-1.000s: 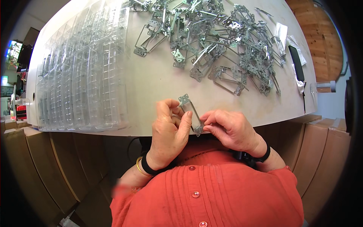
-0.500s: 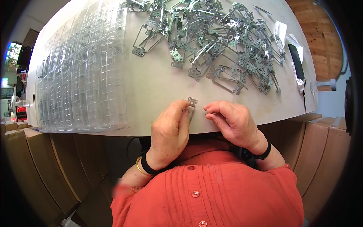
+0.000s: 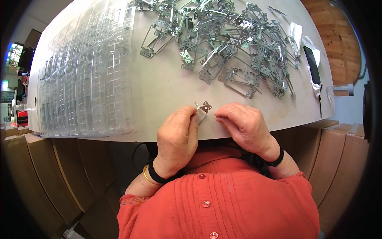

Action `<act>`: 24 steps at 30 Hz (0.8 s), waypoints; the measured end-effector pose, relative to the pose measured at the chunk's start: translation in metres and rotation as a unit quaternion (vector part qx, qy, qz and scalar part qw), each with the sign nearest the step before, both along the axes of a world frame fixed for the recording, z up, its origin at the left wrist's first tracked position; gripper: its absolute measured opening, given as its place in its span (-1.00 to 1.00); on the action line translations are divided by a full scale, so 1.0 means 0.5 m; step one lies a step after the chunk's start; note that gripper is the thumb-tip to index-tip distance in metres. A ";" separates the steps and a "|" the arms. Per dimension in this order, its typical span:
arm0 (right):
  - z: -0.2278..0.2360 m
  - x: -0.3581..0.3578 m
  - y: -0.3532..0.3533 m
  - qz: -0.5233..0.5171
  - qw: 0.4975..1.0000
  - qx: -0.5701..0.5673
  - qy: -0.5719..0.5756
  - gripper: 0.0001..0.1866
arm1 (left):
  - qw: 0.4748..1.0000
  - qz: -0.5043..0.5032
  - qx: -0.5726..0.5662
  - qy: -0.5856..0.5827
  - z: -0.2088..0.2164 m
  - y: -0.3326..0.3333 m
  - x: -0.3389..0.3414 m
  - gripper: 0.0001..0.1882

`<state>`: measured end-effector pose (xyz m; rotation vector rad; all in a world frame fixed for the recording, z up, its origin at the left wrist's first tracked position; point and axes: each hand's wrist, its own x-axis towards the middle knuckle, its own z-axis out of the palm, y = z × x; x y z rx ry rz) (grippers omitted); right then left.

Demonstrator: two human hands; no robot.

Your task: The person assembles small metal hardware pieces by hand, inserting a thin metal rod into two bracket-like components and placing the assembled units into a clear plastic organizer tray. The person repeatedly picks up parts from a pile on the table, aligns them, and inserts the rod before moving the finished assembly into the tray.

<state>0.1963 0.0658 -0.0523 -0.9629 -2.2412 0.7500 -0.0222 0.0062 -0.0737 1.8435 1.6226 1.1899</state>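
Near the front edge of the table, my left hand (image 3: 177,139) pinches a small metal bracket (image 3: 205,107) between thumb and forefinger. Its flat end, with holes and notches, sticks up past the fingertips; the rest is hidden by the hand. Just to the right of the bracket, apart from it, my right hand (image 3: 244,125) has thumb and fingers closed together. Whatever lies between those fingertips, if anything, cannot be made out. Beyond both hands spreads a tangled heap of similar metal bracket frames (image 3: 238,77), with thin rods joining notched plates.
Stacked clear plastic trays (image 3: 91,87) cover the left of the table. On the right lie a black flat object (image 3: 312,65), white paper (image 3: 295,34) and a pointed tool (image 3: 277,10). A clear cylinder (image 3: 342,90) juts past the right edge. Cardboard boxes (image 3: 330,159) flank me below.
In my left fingers the bracket has turned, and its end now shows darker and slightly farther right. The small dark bit seen at my right fingertips is now hidden.
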 end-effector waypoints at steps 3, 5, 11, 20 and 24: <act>0.002 -0.001 0.000 0.001 1.000 -0.001 0.002 -0.78 | 0.998 -0.003 0.017 0.058 0.000 0.001 -0.004 -0.81; 0.002 -0.003 0.000 0.001 1.000 -0.002 0.006 -0.78 | 0.996 0.004 0.036 0.085 -0.001 0.003 -0.005 -0.78; 0.001 -0.004 0.000 -0.001 1.000 -0.002 0.004 -0.77 | 0.993 0.021 0.058 0.098 0.000 -0.002 -0.006 -0.70; -0.006 -0.006 -0.001 -0.002 1.000 0.009 0.001 -0.77 | 0.990 0.029 0.071 0.118 -0.017 -0.030 -0.022 -0.69; -0.007 -0.008 -0.002 -0.002 1.000 0.012 0.001 -0.76 | 0.988 0.024 0.086 0.123 -0.021 -0.027 -0.026 -0.71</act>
